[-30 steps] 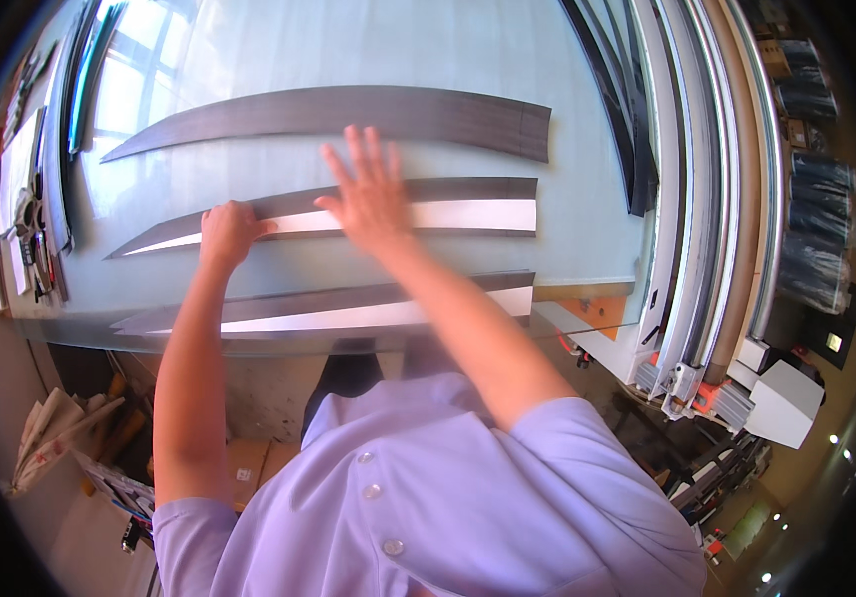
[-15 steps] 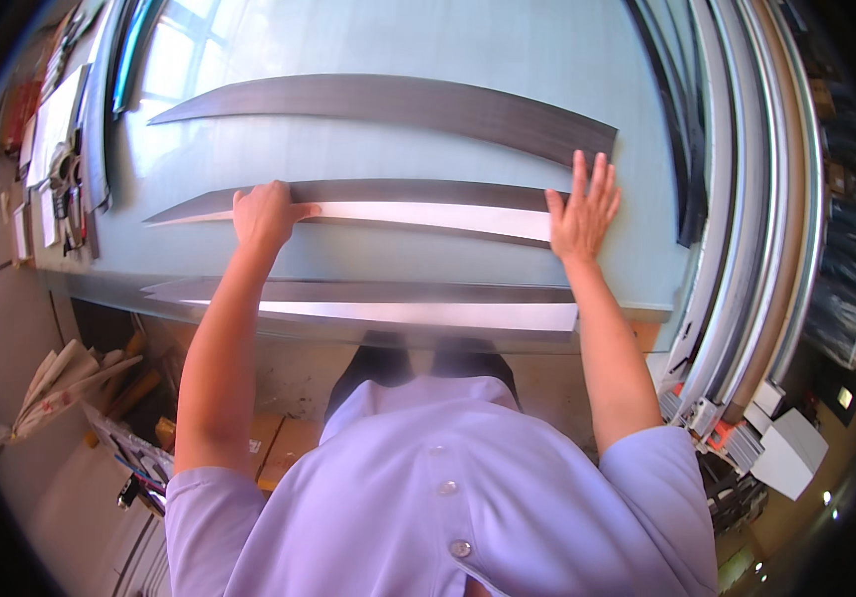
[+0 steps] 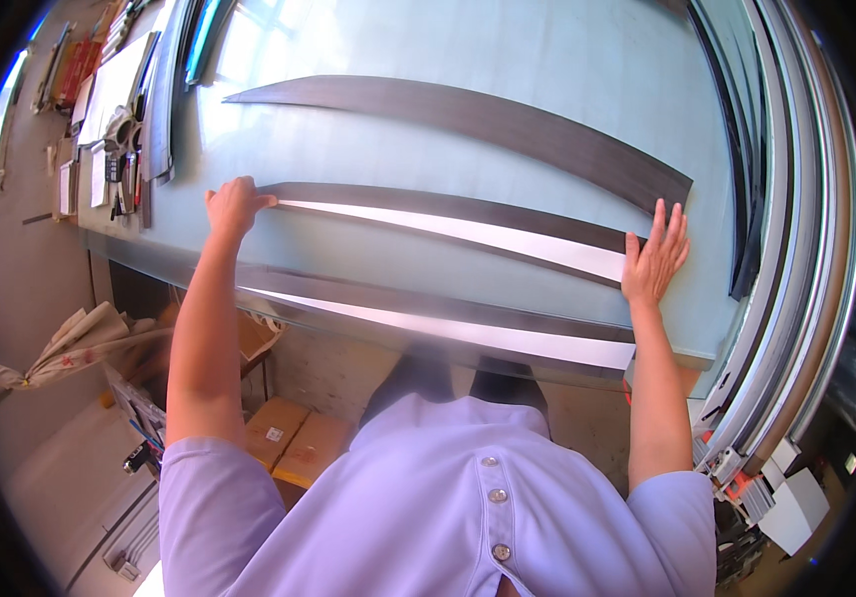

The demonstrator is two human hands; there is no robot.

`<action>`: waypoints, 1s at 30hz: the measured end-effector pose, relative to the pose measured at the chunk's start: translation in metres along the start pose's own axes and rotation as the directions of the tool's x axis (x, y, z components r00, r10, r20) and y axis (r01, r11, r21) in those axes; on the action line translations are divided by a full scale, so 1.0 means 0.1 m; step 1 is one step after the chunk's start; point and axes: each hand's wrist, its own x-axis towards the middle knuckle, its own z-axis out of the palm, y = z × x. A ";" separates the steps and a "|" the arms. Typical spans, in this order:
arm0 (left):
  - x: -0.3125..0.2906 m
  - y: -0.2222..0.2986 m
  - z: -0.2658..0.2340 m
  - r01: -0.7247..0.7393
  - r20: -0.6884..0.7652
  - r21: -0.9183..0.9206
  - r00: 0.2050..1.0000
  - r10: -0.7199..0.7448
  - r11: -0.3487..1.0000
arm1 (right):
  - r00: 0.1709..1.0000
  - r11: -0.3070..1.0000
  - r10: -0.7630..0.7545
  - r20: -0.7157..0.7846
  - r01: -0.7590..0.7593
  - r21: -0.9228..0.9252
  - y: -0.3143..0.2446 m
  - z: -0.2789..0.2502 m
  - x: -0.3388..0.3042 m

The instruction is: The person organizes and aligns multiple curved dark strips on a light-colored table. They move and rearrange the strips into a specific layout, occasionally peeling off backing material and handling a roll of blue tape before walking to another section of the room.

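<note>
A long curved dark grey strip [image 3: 468, 212] lies across the glass-topped table, with a white band [image 3: 508, 239] along it that widens to the right. My left hand [image 3: 234, 206] is at its narrow left tip, fingers curled together and thumb pointing right along the strip; the tip itself is hidden. At the wide right end rests my right hand [image 3: 655, 254], flat with fingers apart. Its fingertips come close to the right end of a second dark curved strip [image 3: 468, 124] farther back. Nearer me, a similar dark-and-white shape [image 3: 468, 323] shows along the front edge; I cannot tell whether it is a reflection.
Long metal and dark profiles [image 3: 796, 199] run along the table's right side. Scissors [image 3: 124, 131], pens and papers lie at the left edge, beside long blue pieces [image 3: 207, 45]. Below stand cardboard boxes [image 3: 299, 438] and a pale cloth bundle [image 3: 85, 343].
My left hand has slid leftward along the strip to its tip. My right hand stays at the wide end. The whole view has shifted and turned slightly.
</note>
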 end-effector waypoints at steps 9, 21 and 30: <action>0.32 -0.72 0.33 -0.027 -0.002 -0.425 1.000 0.029 0.905 | 0.999 1.000 0.000 -0.033 0.001 0.016 -0.01 -0.02 0.00; 0.19 -0.66 0.39 -0.044 -0.435 -0.667 0.834 -0.340 0.744 | 0.973 0.978 0.078 -0.215 -0.033 0.207 0.29 -0.32 0.17; -0.63 2.20 0.38 -0.410 -0.580 -0.360 0.802 0.143 0.838 | 0.998 0.957 -0.064 -0.001 0.062 0.282 -2.46 0.13 0.20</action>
